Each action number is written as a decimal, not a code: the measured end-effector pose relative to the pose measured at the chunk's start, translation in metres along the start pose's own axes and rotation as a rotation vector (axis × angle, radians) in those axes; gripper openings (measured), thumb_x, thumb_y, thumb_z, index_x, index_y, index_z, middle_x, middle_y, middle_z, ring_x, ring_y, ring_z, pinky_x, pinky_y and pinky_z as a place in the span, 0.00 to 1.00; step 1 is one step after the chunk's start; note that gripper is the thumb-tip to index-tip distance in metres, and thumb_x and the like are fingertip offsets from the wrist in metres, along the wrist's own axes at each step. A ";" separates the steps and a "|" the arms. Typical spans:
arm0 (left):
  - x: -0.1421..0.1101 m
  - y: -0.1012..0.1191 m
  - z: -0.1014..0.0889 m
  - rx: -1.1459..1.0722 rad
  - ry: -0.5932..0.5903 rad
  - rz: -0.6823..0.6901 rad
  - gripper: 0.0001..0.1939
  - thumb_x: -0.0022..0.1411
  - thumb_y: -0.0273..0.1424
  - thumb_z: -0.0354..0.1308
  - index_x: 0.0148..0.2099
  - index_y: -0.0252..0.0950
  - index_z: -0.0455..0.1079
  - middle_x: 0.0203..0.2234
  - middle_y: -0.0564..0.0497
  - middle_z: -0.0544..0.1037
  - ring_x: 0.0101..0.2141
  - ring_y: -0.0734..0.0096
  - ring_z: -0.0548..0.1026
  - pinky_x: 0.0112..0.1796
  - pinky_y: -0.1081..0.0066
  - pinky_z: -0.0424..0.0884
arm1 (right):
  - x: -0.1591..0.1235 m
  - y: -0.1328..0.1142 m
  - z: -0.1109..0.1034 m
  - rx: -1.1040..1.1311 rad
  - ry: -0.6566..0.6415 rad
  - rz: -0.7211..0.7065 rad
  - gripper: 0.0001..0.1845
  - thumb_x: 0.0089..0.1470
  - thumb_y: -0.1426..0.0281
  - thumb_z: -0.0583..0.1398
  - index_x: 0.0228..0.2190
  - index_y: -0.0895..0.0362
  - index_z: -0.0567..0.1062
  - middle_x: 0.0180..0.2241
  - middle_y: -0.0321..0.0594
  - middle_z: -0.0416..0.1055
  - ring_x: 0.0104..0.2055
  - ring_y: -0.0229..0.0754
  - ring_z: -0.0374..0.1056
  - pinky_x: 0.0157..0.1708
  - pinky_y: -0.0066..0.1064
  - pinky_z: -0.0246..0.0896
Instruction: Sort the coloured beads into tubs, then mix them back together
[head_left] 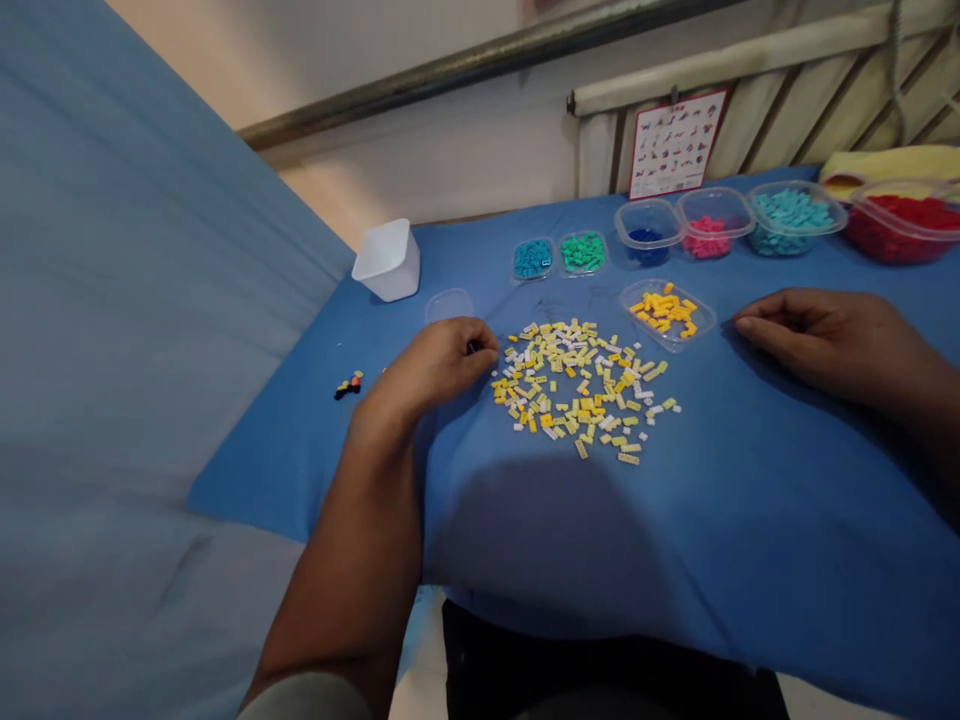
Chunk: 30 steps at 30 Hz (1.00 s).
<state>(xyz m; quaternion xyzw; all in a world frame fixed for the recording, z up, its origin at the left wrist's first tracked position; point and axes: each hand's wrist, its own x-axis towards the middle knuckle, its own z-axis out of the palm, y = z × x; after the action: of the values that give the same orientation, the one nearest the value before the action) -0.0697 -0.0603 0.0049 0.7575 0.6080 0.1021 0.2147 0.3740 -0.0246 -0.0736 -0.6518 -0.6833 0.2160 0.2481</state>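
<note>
Bricks (566, 355) lie back from the front edge of the worktop (750, 500); we seem between picks, needing pinches. Left fingers (476, 329) and right fingers (780, 300) curl; any grasp, we cannot tell.

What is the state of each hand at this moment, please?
Left hand: curled beside loose bricks; whether it holds anything cannot be told.
Right hand: curled near the clear tub; whether it holds anything cannot be told.

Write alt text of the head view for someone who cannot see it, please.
A person's left hand sits beside yellow and white building bricks scattered on a blue cloth; the right hand is beside a clear tub of orange-yellow bricks. More tubs of bricks stand farther back.
</note>
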 end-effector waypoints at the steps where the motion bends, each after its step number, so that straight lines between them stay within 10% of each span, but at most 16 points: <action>1: -0.001 -0.002 -0.001 -0.008 -0.025 -0.013 0.11 0.66 0.35 0.61 0.44 0.38 0.83 0.37 0.49 0.86 0.35 0.65 0.79 0.36 0.69 0.70 | 0.000 0.001 0.000 -0.006 0.000 -0.002 0.23 0.53 0.48 0.63 0.39 0.51 0.86 0.37 0.43 0.87 0.39 0.54 0.79 0.41 0.43 0.69; 6: -0.004 -0.006 0.000 -0.043 -0.218 0.013 0.10 0.63 0.36 0.62 0.42 0.40 0.83 0.36 0.52 0.86 0.34 0.66 0.80 0.35 0.69 0.70 | 0.000 0.002 -0.001 -0.025 -0.009 -0.007 0.22 0.53 0.48 0.63 0.38 0.49 0.86 0.36 0.44 0.86 0.38 0.56 0.79 0.40 0.44 0.69; 30: -0.018 0.009 -0.001 0.047 -0.235 0.040 0.15 0.64 0.31 0.64 0.52 0.41 0.82 0.45 0.50 0.87 0.42 0.62 0.83 0.42 0.67 0.73 | -0.002 -0.005 -0.002 -0.003 -0.010 0.030 0.22 0.50 0.47 0.63 0.37 0.49 0.85 0.38 0.45 0.86 0.41 0.57 0.80 0.44 0.46 0.71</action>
<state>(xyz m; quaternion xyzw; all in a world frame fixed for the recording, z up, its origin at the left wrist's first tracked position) -0.0661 -0.0786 0.0118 0.7811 0.5656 0.0026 0.2647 0.3715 -0.0267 -0.0689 -0.6610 -0.6752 0.2220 0.2404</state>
